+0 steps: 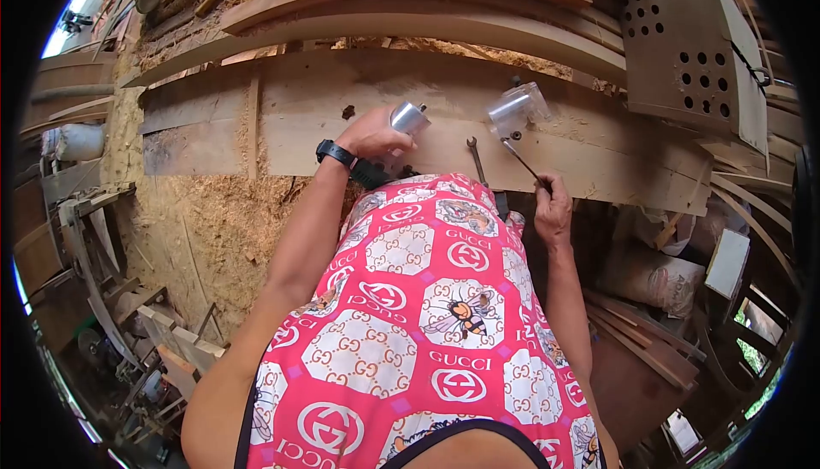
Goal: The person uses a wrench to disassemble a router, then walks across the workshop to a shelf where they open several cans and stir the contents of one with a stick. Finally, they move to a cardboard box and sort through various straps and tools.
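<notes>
My left hand (376, 134), with a black watch at the wrist, is wrapped round a shiny metal cylinder (408, 118) above the wooden bench (299, 119). A small stub sticks out of the cylinder's right end. In my right hand (552, 204) is the handle of a thin metal wrench (523, 161), whose head points up and left toward a small dark nut (515, 136). Just beyond it lies a clear and silver cylindrical part (517, 110). Between my hands a second wrench (476, 158) rests on the bench.
A beige box with round holes (683, 59) stands at the right end of the bench. Long planks (384, 25) and wood shavings lie behind it. Sawdust (205, 247) covers the area at left. A sack (658, 281) sits below at right.
</notes>
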A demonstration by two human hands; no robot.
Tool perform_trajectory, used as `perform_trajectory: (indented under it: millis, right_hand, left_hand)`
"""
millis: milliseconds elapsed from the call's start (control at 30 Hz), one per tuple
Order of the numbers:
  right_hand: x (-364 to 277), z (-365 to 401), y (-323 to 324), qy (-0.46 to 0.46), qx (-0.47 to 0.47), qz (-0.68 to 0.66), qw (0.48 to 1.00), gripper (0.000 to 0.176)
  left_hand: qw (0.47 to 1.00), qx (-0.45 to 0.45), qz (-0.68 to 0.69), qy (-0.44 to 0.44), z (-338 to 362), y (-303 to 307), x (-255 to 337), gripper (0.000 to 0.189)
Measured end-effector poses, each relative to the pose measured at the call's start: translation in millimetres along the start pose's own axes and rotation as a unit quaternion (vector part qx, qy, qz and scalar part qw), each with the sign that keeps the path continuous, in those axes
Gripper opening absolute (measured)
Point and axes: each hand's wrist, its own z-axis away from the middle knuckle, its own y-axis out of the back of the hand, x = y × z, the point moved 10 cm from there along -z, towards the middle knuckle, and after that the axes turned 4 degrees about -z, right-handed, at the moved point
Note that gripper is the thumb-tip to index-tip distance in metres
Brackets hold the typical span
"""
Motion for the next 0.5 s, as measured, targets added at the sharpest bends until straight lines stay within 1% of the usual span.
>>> perform_trajectory:
  millis: [67, 133, 167, 233, 267, 333, 367, 400, 467, 500]
  right_hand:
    - [24, 12, 19, -0.028, 0.025, 0.016, 0.999, 0.012]
    - [45, 21, 37, -0.037, 0.059, 0.074, 0.995, 0.012]
    - [55, 20, 37, -0.031, 0.055, 0.073, 0.995, 0.012]
    - [82, 28, 49, -0.081, 0.085, 0.124, 0.985, 0.015]
    - [88, 21, 47, -0.076, 0.085, 0.122, 0.986, 0.015]
    - [98, 18, 56, -0.106, 0.124, 0.134, 0.977, 0.021]
    - [106, 11, 56, -0.127, 0.125, 0.113, 0.978, 0.025]
    - [107, 5, 55, -0.127, 0.122, 0.115, 0.978, 0.025]
    - [100, -13, 54, -0.109, 0.137, 0.139, 0.975, 0.030]
    - [100, -21, 48, -0.124, 0.118, 0.136, 0.976, 0.033]
  left_hand:
    - [0.998, 0.052, 0.026, 0.000, 16, 15, 9, 0.044]
    - [0.997, 0.065, 0.029, 0.009, 21, 22, 0, 0.045]
    - [0.996, 0.080, 0.026, 0.010, 20, 31, -3, 0.046]
    - [0.995, 0.094, 0.015, 0.017, 20, 36, -17, 0.046]
    - [0.994, 0.107, -0.004, 0.017, 17, 42, -21, 0.046]
    - [0.992, 0.121, -0.006, 0.016, 18, 44, -24, 0.048]
    - [0.991, 0.131, -0.010, 0.015, 18, 44, -25, 0.049]
    - [0.991, 0.131, -0.008, 0.016, 20, 41, -24, 0.049]
    - [0.980, 0.185, -0.073, -0.011, 25, 46, -5, 0.048]
    - [0.980, 0.186, -0.072, -0.011, 24, 45, -1, 0.048]
